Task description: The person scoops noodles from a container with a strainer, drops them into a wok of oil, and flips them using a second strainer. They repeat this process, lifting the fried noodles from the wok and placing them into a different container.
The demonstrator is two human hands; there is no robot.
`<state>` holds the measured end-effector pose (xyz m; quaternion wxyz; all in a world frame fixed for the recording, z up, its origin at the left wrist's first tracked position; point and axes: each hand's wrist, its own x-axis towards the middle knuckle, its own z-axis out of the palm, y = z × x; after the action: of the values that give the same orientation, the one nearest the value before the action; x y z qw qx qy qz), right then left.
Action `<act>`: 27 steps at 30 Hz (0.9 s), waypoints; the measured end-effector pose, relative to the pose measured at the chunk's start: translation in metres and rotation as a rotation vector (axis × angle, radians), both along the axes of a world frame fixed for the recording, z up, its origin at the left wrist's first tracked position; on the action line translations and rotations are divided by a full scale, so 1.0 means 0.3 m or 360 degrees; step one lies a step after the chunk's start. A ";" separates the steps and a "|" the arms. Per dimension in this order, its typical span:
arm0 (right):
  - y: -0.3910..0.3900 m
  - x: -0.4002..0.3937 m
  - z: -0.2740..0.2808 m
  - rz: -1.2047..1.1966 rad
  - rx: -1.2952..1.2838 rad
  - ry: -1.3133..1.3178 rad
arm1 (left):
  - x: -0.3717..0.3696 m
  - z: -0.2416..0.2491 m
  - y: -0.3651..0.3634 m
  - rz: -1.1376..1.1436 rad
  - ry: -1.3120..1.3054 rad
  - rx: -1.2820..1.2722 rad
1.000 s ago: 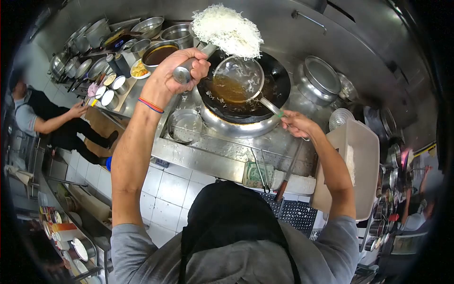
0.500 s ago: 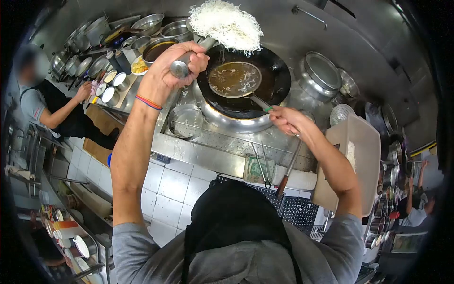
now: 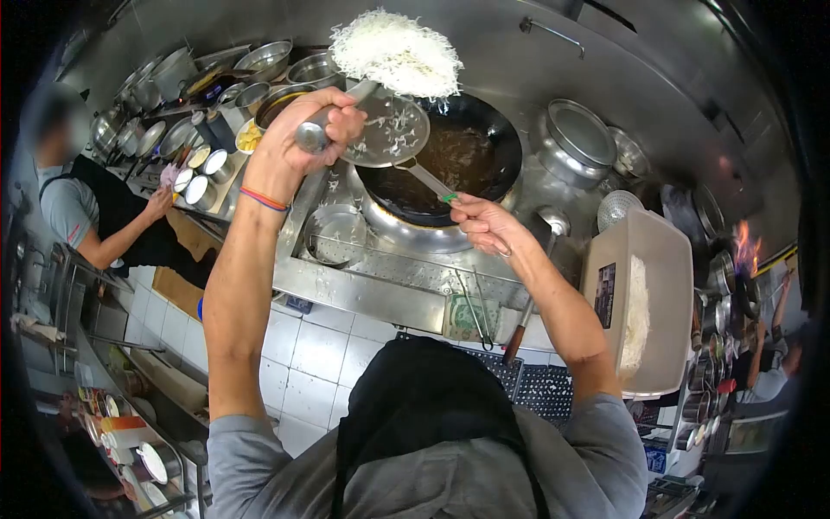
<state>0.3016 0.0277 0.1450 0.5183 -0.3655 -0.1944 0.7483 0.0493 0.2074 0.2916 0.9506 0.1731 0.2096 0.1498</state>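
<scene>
Left hand [image 3: 324, 130]: grip closed round a thick metal handle [image 3: 311, 137]. Right hand [image 3: 486, 223]: grip narrow, fingers shut on the mesh strainer [image 3: 389, 134], green band by the fingertips.

Just beyond left grip: one heap of white shreds [image 3: 398, 54] on that handle's far end; support mostly hidden. Strainer mesh between the grips, overlapping the wok's left side, loose shreds on it. Best practice, I judge: heap level, left wrist firm, mesh flat and under the drips, both tools moved slowly near hot liquid.

Ahead of right grip: one wok [image 3: 506, 169], brown liquid [image 3: 454, 151] inside. Nearer the body than right grip: one pair of tongs [image 3: 475, 311]. Right of it: one plastic tub [image 3: 674, 350]. Farther right-forward: one lidded pot [image 3: 584, 143]. Well left of left grip: one co-worker [image 3: 73, 212].
</scene>
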 end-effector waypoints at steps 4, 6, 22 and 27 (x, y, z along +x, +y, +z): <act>-0.047 0.103 0.064 -0.0236 0.0100 -0.0471 | -0.038 -0.026 -0.002 -0.0030 -0.0064 0.0016; -0.076 0.196 0.094 -0.0388 0.0100 -0.0886 | -0.061 -0.041 -0.004 -0.0023 -0.0057 0.0051; -0.297 0.296 0.119 -0.0040 -0.0414 -0.1081 | -0.177 -0.114 -0.061 0.0059 0.0023 0.0074; -0.329 0.212 0.004 -0.0148 -0.0445 -0.0477 | -0.212 -0.154 -0.102 0.0120 0.0066 0.0105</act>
<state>0.3652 -0.0709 0.1462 0.4618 -0.5497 -0.1466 0.6806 -0.0142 0.1767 0.2454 0.9335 0.1993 0.2306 0.1889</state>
